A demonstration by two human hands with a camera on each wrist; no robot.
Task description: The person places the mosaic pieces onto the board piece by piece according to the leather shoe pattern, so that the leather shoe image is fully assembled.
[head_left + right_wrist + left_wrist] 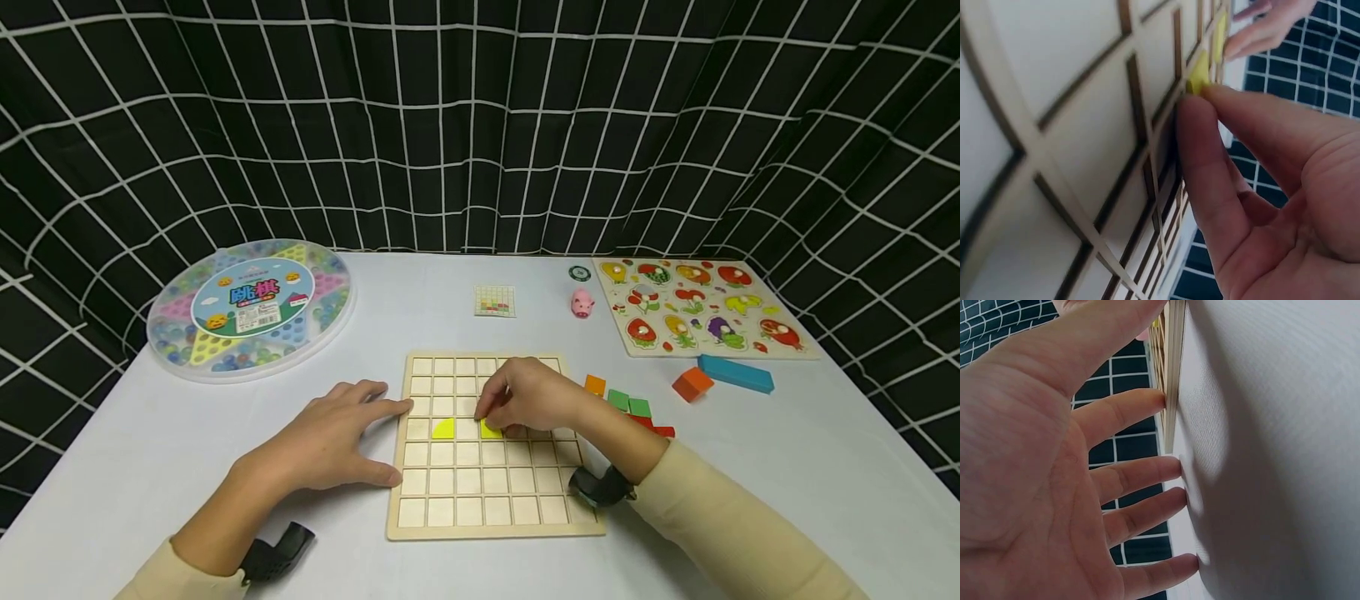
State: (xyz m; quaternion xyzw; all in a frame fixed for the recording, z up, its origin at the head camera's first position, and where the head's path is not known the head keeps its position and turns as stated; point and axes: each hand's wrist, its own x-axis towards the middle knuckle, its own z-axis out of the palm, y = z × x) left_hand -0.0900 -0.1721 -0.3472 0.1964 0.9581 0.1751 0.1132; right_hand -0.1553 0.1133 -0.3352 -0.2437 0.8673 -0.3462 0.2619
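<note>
A pale wooden grid board (495,531) lies flat on the white table. At its left edge rests my left hand (321,443), thumb and index finger spread along the rim; in the left wrist view, the extended fingertips reach the board's side (1175,375) and the tabletop. My right hand (534,395) is over the middle of the board and pinches a small yellow tile (1198,76) between thumb and fingers, right at a grid cell. Its fingertips partly cover that tile. Two cells to the left sits another yellow tile (444,429) with a rounded corner.
Right of the board, partly behind my right forearm, are orange (595,385), green and red blocks. Further right lie an orange cube (692,384), a blue bar (736,374) and a fruit puzzle (705,312). A pattern card (494,301), pink pig (582,303) and marble game (251,308) stand behind.
</note>
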